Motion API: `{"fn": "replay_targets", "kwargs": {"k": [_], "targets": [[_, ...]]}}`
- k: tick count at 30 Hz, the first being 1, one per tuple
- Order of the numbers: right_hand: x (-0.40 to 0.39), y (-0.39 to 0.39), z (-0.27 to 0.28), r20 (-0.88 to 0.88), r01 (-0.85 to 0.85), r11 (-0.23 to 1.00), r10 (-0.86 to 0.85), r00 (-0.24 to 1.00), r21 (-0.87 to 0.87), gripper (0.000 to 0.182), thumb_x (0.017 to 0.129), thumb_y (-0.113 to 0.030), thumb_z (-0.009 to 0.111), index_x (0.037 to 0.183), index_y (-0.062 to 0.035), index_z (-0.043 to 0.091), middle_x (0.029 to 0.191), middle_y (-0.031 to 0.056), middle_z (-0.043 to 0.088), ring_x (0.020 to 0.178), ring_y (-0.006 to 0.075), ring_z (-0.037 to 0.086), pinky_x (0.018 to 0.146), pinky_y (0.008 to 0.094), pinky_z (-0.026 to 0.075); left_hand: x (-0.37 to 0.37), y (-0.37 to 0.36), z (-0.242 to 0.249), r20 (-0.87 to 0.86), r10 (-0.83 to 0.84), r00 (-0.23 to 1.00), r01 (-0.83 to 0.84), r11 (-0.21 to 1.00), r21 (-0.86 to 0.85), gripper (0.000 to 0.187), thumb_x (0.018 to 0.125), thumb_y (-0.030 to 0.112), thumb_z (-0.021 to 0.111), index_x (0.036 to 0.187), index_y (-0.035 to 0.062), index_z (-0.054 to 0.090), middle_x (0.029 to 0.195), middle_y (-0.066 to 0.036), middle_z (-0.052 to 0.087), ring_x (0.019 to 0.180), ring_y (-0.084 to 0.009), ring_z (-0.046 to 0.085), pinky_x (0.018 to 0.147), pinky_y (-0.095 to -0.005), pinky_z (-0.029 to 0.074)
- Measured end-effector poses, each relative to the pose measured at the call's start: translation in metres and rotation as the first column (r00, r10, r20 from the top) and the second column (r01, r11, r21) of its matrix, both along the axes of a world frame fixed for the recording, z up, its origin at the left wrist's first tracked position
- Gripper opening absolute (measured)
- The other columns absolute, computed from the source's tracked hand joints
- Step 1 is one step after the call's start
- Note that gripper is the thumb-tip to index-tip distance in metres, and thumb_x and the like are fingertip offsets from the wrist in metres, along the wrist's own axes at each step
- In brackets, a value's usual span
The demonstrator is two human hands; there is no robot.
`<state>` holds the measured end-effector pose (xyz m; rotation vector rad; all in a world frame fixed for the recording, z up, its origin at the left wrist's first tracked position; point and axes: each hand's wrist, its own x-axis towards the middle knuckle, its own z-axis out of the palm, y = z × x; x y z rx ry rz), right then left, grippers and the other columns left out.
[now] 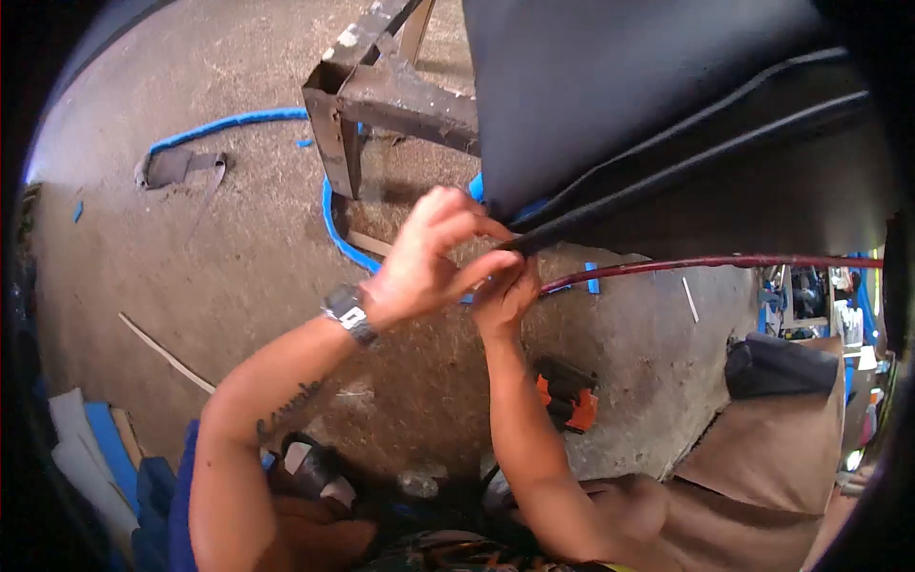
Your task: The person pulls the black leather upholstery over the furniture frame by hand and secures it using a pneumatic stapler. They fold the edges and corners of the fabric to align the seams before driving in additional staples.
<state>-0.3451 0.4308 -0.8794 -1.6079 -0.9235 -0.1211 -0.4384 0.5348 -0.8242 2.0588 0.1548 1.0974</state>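
Observation:
A large black sheet, like vinyl or upholstery fabric (610,124), spans the upper right with a raised welt (696,151) along its folded edge. My left hand (434,253), with a watch on the wrist, pinches the corner end of that edge between thumb and fingers. Just below and touching it, my right hand (510,296) is closed around the same corner; its fingertips are partly hidden. A dark red tube (686,266) runs rightward from beside my right hand. Bits of blue material (477,186) show at the sheet's corner.
A worn metal frame leg (338,143) stands beyond my left hand. A long blue strip (329,214) curves over the floor around it. Orange-and-black object (569,396) lies below my hands. Brown sheet material (762,448) is at lower right, scraps (95,429) at lower left.

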Motion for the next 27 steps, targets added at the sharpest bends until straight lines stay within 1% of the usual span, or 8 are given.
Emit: {"fn": "replay_targets", "kwargs": {"k": [2,7,10,11,15,23,26,27], "targets": [[0.006,0.01,-0.002,0.07,0.086,0.996,-0.084,0.994,-0.027,0.037,0.1,-0.032,0.04,0.077,-0.0045,0.052,0.066,0.006,0.053,0.061,0.0186,0.05,0.057,0.0332,0.041,-0.006,0.01,-0.015,-0.047,0.091,0.995,-0.1,0.964,-0.248,0.035,0.07,0.025,0.084,0.089,0.004,0.063,0.091,-0.007,0.06,0.084,-0.0203,0.057,0.076,-0.0316,0.046],[0.006,0.019,-0.019,0.03,-0.091,0.992,0.089,0.996,0.083,0.035,0.097,-0.029,0.045,0.072,-0.0049,0.05,0.066,0.003,0.052,0.061,0.015,0.049,0.055,0.0309,0.039,-0.002,0.013,-0.029,-0.109,-0.058,0.992,0.026,0.961,-0.274,0.04,0.069,0.028,0.085,0.092,0.0026,0.065,0.09,-0.006,0.061,0.089,-0.0182,0.058,0.08,-0.032,0.046],[0.005,0.026,-0.019,-0.132,-0.144,0.981,0.161,0.978,0.131,0.031,0.094,-0.025,0.046,0.072,-0.0041,0.048,0.068,0.0023,0.051,0.063,0.0131,0.047,0.056,0.029,0.036,0.009,0.005,-0.034,-0.092,-0.083,0.992,0.046,0.934,-0.353,0.039,0.07,0.026,0.084,0.094,0.0014,0.066,0.092,-0.007,0.062,0.089,-0.0193,0.058,0.082,-0.0331,0.046],[0.011,0.026,-0.022,-0.059,-0.174,0.981,0.18,0.982,0.089,0.028,0.091,-0.024,0.044,0.071,-0.0036,0.047,0.071,0.0019,0.051,0.064,0.0121,0.045,0.057,0.0289,0.035,0.01,0.002,-0.033,-0.101,-0.136,0.986,0.074,0.884,-0.461,0.034,0.073,0.023,0.082,0.093,0.0004,0.067,0.094,-0.008,0.063,0.09,-0.0209,0.058,0.082,-0.0337,0.046],[0.015,0.021,-0.023,-0.271,-0.258,0.946,0.305,0.913,0.197,0.031,0.094,-0.024,0.046,0.069,-0.0046,0.045,0.071,0.0015,0.052,0.066,0.0122,0.047,0.057,0.0293,0.037,0.01,-0.002,-0.034,-0.099,-0.091,0.991,0.048,0.925,-0.376,0.029,0.079,0.021,0.077,0.097,0.0003,0.068,0.096,-0.01,0.064,0.088,-0.0215,0.057,0.08,-0.0336,0.046],[0.028,0.004,-0.035,-0.14,-0.233,0.971,0.237,0.961,0.045,0.037,0.102,-0.031,0.041,0.086,-0.0011,0.057,0.085,0.0033,0.059,0.076,0.014,0.056,0.067,0.0322,0.047,0.017,0.004,-0.044,-0.002,-0.158,0.987,0.148,0.928,-0.342,0.021,0.08,0.019,0.075,0.091,0.0012,0.07,0.093,-0.01,0.065,0.087,-0.0231,0.057,0.077,-0.0352,0.046],[0.029,0.008,-0.039,-0.405,-0.381,0.841,0.524,0.749,0.384,0.039,0.102,-0.034,0.041,0.092,-0.0008,0.057,0.096,0.0054,0.059,0.084,0.0133,0.056,0.073,0.0322,0.047,0.024,0.01,-0.053,0.079,-0.149,0.986,0.166,0.944,-0.284,0.019,0.079,0.017,0.076,0.09,0.0023,0.071,0.093,-0.01,0.065,0.091,-0.0242,0.057,0.079,-0.0364,0.046],[0.032,0.009,-0.039,-0.359,-0.422,0.831,0.542,0.76,0.363,0.04,0.102,-0.037,0.041,0.097,-0.0004,0.057,0.103,0.0058,0.058,0.092,0.0127,0.055,0.078,0.0317,0.047,0.026,0.01,-0.056,0.109,-0.138,0.984,0.162,0.954,-0.254,0.019,0.078,0.017,0.076,0.09,0.0029,0.071,0.094,-0.009,0.065,0.092,-0.0247,0.057,0.079,-0.0371,0.046]]}}
